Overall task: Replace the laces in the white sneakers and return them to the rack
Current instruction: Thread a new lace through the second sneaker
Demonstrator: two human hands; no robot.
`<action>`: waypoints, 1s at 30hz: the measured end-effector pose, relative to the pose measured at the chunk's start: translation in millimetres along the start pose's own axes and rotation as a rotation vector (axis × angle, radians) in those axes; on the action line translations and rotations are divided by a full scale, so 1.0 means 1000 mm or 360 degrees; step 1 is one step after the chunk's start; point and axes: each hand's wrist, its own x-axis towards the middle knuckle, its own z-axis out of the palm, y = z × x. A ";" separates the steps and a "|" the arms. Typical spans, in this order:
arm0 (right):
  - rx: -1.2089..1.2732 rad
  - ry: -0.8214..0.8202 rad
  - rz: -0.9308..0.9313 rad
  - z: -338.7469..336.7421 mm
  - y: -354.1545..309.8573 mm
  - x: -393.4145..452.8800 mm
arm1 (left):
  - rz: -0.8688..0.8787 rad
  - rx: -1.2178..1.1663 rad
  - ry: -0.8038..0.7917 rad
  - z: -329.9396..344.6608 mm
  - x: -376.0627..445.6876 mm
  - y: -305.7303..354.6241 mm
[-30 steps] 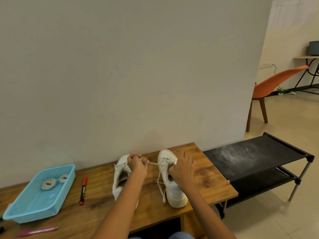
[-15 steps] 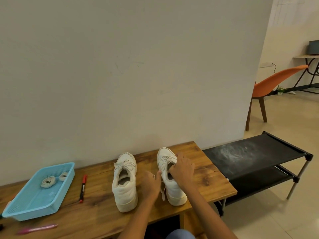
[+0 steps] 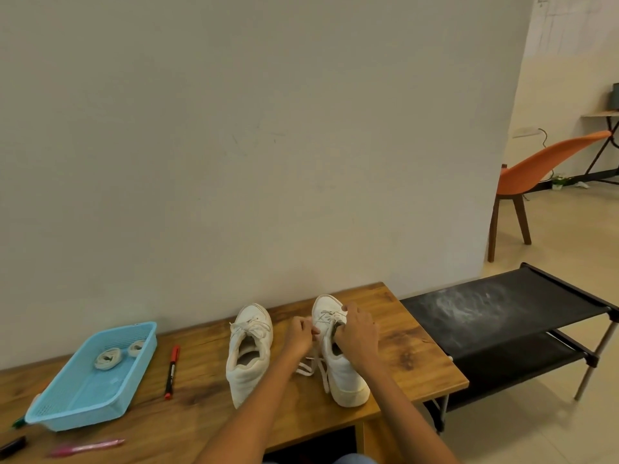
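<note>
Two white sneakers stand on the wooden table (image 3: 412, 360), toes toward the wall. The left sneaker (image 3: 249, 349) stands free with its lace tied. My right hand (image 3: 356, 333) grips the tongue and collar of the right sneaker (image 3: 345, 376). My left hand (image 3: 301, 333) pinches that shoe's white lace (image 3: 310, 366) at its left side; loose lace ends lie on the table between the shoes. Two rolled laces (image 3: 109, 358) lie in a blue basket (image 3: 80, 400) at the left.
A red marker (image 3: 172, 371) lies between the basket and the shoes. A pink pen (image 3: 85, 447) and a dark object (image 3: 11, 447) lie near the front left edge. A black two-tier rack (image 3: 502, 313) stands right of the table. An orange chair (image 3: 536, 175) stands beyond it.
My left hand dropped back from the left sneaker toward me, then moved forward to the right sneaker's lace. My right hand has stayed on the right sneaker.
</note>
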 end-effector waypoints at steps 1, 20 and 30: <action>0.0008 0.0018 -0.0020 0.000 -0.001 0.001 | -0.0037 -0.0238 0.0061 -0.004 0.001 0.006; 0.1365 -0.0710 0.0004 -0.056 -0.032 0.010 | -0.0008 -0.1161 0.0253 -0.032 0.001 0.054; 0.0916 -0.0372 0.0023 -0.057 0.013 0.028 | 0.0063 0.1397 -0.0150 -0.023 -0.001 0.049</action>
